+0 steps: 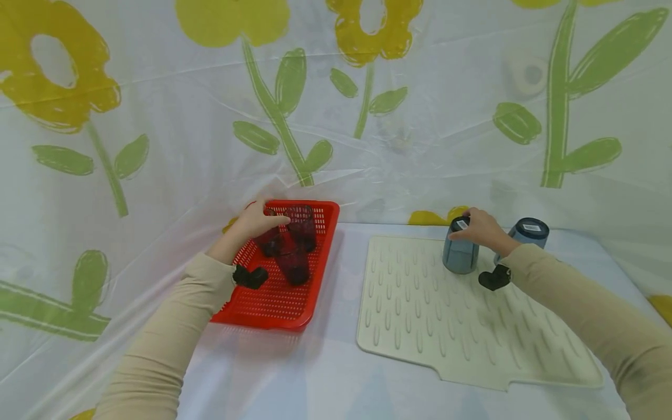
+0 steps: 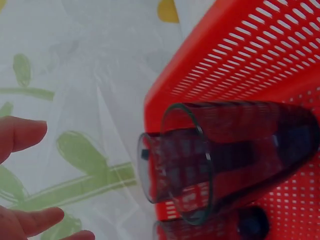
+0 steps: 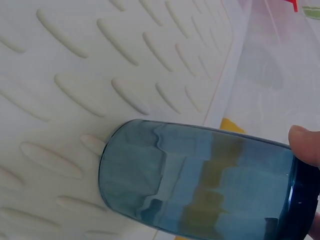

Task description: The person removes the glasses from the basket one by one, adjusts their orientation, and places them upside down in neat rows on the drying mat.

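My right hand [image 1: 484, 228] grips the base end of an upside-down blue drinking glass [image 1: 461, 256], whose rim is down at the cream drying mat [image 1: 399, 303]. In the right wrist view the thumb presses beside the thick base of this glass [image 3: 215, 175]. Another upside-down blue glass [image 1: 531, 228] stands to the right, partly behind the right hand and forearm. My left hand [image 1: 258, 221] hovers over the red basket [image 1: 328, 262], thumb and fingers spread apart and holding nothing. Inside the basket lie three clear, dark-tinted glasses [image 2: 240, 150], their mouths facing the fingers in the left wrist view.
A white tablecloth [image 1: 336, 367] covers the table, with the basket on the left and the mat on the right. Close behind both hangs a white sheet [image 1: 446, 146] with yellow flowers and green stems.
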A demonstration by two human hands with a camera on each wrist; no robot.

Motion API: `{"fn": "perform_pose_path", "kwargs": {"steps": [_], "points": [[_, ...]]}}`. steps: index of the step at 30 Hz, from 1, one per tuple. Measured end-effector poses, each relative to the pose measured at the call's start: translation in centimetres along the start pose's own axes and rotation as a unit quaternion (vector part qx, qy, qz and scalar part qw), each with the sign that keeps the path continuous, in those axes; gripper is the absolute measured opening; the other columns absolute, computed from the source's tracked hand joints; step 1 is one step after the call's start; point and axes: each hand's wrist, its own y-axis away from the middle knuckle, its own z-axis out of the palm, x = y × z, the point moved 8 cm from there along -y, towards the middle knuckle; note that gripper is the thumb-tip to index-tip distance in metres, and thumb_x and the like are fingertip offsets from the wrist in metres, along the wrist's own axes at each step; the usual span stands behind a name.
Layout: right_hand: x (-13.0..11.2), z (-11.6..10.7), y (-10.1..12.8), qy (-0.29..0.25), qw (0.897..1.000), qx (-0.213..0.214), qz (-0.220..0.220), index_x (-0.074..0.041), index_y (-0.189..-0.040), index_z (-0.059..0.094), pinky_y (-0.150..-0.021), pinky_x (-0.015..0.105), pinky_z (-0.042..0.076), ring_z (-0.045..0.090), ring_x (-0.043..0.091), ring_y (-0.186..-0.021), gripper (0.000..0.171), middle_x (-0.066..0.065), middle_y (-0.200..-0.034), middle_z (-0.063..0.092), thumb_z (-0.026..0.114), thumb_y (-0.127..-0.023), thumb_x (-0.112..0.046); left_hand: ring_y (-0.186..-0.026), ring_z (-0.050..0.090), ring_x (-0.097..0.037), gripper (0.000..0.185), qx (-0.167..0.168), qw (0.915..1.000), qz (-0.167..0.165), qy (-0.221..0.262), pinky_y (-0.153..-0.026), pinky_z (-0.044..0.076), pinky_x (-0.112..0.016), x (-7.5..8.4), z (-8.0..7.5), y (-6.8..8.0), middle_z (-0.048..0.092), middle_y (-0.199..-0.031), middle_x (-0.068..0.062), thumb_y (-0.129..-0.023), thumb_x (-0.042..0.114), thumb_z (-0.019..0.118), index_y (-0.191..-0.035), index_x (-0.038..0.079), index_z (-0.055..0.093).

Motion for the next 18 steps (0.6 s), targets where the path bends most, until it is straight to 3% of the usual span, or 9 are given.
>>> {"fn": "perform_pose_path", "kwargs": {"steps": [6,18], "points": [[-0.4,-0.4,0.4,0.002,1.000,-0.004,0.005,0.020,-0.129,0.029,-0.087,0.054,0.040,0.041,0.049,-0.107,0.077,0.039,-0.121,0.038,0.064,-0.081,-0.029,-0.130,0.028,-0.039,0.083,-0.033,0.9992,-0.023,0.008,-0.104,0.028,-0.051,-1.4,1.5,-0.3,0.025,-0.144,-0.028,-0.085,0.035,0.058,-0.143,-0.004,0.015],[-1.5,-1.9,1.0,-0.007,1.000,0.001,-0.006,0.018,-0.132,0.027,-0.092,0.056,0.036,0.036,0.050,-0.114,0.077,0.039,-0.129,0.032,0.064,-0.083,-0.029,-0.130,0.029,-0.040,0.086,-0.067,0.9976,-0.014,-0.002,-0.104,0.029,-0.051,-3.3,4.0,-1.3,0.027,-0.143,-0.029,-0.083,0.035,0.061,-0.143,-0.006,0.015]]}}
